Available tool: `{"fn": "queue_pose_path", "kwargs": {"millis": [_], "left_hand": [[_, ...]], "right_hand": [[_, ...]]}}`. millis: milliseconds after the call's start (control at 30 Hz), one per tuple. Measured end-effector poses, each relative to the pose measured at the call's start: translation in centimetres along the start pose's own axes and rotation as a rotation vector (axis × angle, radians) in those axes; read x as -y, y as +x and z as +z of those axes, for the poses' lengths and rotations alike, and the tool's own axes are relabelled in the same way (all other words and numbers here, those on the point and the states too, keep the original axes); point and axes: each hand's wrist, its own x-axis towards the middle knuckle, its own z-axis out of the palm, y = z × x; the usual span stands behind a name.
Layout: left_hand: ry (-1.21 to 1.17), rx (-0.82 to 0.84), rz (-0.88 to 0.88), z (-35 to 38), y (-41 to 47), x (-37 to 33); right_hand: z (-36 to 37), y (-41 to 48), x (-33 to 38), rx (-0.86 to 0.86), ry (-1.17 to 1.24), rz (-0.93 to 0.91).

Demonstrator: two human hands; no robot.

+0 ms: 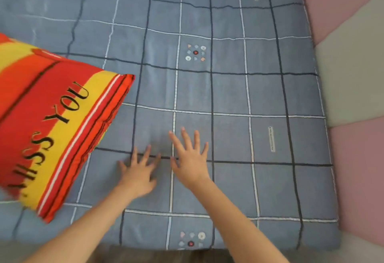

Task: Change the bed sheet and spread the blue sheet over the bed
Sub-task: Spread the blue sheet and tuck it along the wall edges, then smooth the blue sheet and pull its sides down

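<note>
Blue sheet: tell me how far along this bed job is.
Done: the blue sheet lies spread right up to the padded wall, and the red-and-yellow pillow rests on it. In hand: the left hand and right hand, fingers spread, seem to smooth its near part. Left: slight creases at the far left, little else.

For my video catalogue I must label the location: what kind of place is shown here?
Most likely a bedroom. A blue checked bed sheet is spread flat, a red and yellow pillow lies on it, and pink and grey padded panels line its right edge.
</note>
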Motion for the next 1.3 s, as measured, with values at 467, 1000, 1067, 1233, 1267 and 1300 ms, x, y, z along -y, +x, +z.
{"fn": "queue_pose_path", "kwargs": {"millis": [467, 1000, 1067, 1233, 1267, 1300], "left_hand": [[-0.533, -0.244, -0.109, -10.6, -27.6, 44.1], [-0.897, -0.532, -0.229, -18.7, -46.1, 55.8], [-0.879, -0.538, -0.233, -19.1, -46.0, 58.0], [-0.859, -0.400, -0.156, -19.3, -42.4, 63.4], [-0.816, -0.347, -0.116, -19.9, -40.7, 65.6], [-0.774, -0.309, -0.082, -20.7, -39.3, 67.0]], "right_hand": [[-2.7, 0.7, 40.3, 0.046, 0.265, -0.016], [-12.2, -3.5, 60.6, 0.445, 0.209, -0.237], [-11.5, -2.6, 62.3, 0.452, 0.242, -0.173], [-8.6, 0.2, 64.5, 0.432, 0.365, 0.042], [-7.4, 1.2, 65.0, 0.413, 0.422, 0.116], [-6.7, 1.4, 65.2, 0.389, 0.486, 0.188]]}}
